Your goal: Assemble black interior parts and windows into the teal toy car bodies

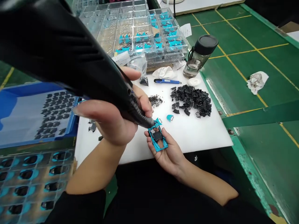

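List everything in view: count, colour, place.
power tool: 1, black, left grip
frame: 1, cyan, right grip
loose piece: 1, cyan, board
heaped parts: many, black, board right
tiny bits: many, black, board centre
knife: 1, blue, board rear
cloth: 1, white, behind knife
oval item: 1, white, near bottle
bottle: 1, dark-lidded, board rear
bag: 1, clear, board rear
compartment trays: several, clear, rear and lower left
bin: 1, blue, left
crumpled tissue: 1, white, green surface
board: 1, white, centre
hands: 2, left and right, centre
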`<state>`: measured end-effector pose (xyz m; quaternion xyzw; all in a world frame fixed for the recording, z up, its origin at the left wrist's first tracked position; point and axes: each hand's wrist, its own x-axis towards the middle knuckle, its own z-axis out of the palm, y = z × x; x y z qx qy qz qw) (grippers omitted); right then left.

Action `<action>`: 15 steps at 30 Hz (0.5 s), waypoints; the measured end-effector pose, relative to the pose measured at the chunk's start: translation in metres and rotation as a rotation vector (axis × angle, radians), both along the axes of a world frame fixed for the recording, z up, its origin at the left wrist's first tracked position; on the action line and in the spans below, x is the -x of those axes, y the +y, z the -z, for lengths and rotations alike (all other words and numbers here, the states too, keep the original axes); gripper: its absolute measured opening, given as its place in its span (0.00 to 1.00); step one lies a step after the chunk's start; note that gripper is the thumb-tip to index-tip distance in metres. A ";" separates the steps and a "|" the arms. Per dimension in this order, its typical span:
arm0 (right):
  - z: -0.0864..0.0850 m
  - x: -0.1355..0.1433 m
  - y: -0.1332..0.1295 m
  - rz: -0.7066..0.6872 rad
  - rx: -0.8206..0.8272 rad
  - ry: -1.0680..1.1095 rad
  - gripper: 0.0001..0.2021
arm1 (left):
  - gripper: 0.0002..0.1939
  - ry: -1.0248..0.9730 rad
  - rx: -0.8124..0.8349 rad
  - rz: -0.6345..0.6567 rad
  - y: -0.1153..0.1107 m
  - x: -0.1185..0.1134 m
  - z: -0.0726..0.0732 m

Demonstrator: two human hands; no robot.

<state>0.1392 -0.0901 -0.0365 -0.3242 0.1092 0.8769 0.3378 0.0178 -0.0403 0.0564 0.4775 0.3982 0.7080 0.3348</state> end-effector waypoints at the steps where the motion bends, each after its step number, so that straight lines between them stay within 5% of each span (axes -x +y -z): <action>1: 0.000 0.000 0.000 0.000 -0.001 -0.005 0.17 | 0.44 -0.009 0.015 0.011 -0.001 -0.001 0.002; 15: 0.001 -0.001 0.000 -0.010 -0.022 0.005 0.14 | 0.48 -0.014 0.041 0.091 0.001 -0.001 0.011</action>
